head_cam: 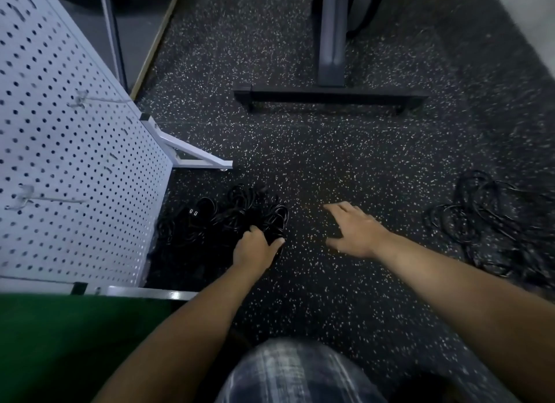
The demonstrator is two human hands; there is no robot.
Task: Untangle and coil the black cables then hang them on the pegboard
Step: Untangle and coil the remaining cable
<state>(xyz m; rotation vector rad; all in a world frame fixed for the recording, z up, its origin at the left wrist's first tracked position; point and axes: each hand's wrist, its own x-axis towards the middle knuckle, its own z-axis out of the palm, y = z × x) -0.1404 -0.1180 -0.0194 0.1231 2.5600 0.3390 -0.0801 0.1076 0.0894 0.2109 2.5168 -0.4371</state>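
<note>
Speckled dark floor (pixel 330 162) lies under it all. One cable tangle (pixel 228 210) sits on it just beside the foot of the pegboard (pixel 75 162). The left hand (pixel 255 248) grips its near edge, fingers curled into the loops. The right hand (pixel 354 231) is open, fingers spread, above bare floor, holding nothing. A second tangle (pixel 486 222) lies well apart on the right. The risks, as I judge them: a one-handed pull could cinch the knot tighter, a plug could snag the bracket (pixel 192 153), and black cord on dark floor hides loose ends. The hooks (pixel 24 197) carry nothing.
</note>
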